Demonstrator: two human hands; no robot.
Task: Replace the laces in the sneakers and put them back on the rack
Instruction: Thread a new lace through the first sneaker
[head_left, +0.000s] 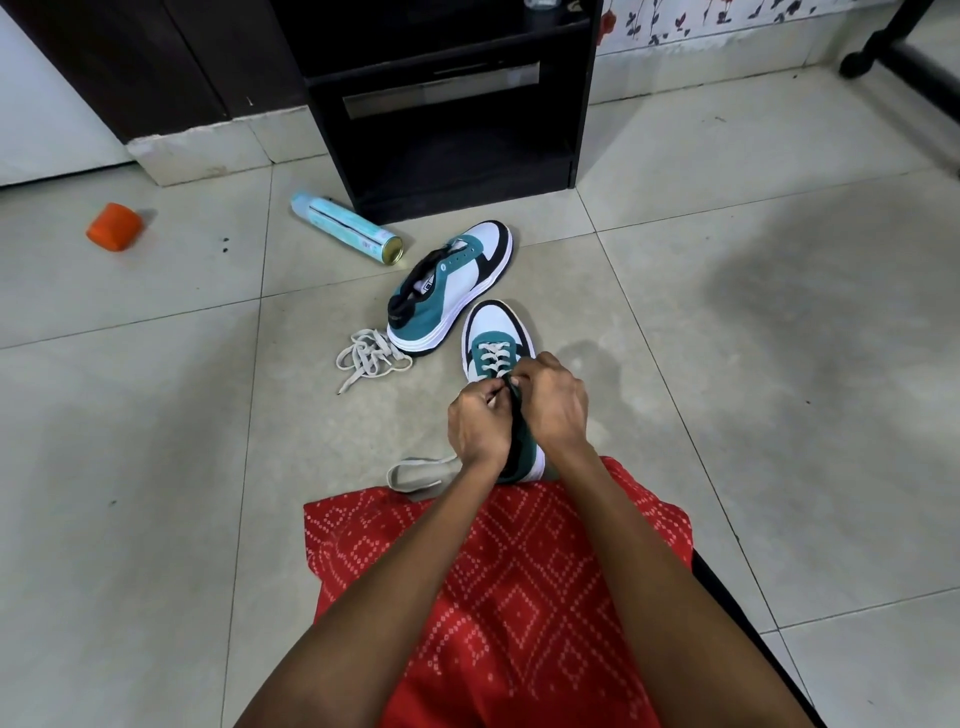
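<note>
At the near edge of my feed, a red patterned cloth (509, 571) covers the lap. Just beyond it, the left hand (480, 421) and right hand (553, 400) meet over the near sneaker (493, 327), which stands on the tiled floor (727, 338) with its toe pointing away. Both hands pinch its white lace (493, 356) at the upper eyelets. A slack lace loop (415, 473) trails left of the heel. Further out, I note a loose lace heap (371, 356) just beside the second sneaker (457, 280), unlaced. Behind these are a spray can (345, 226) on its side, an orange object (114, 227) and the black rack (457, 104)
</note>
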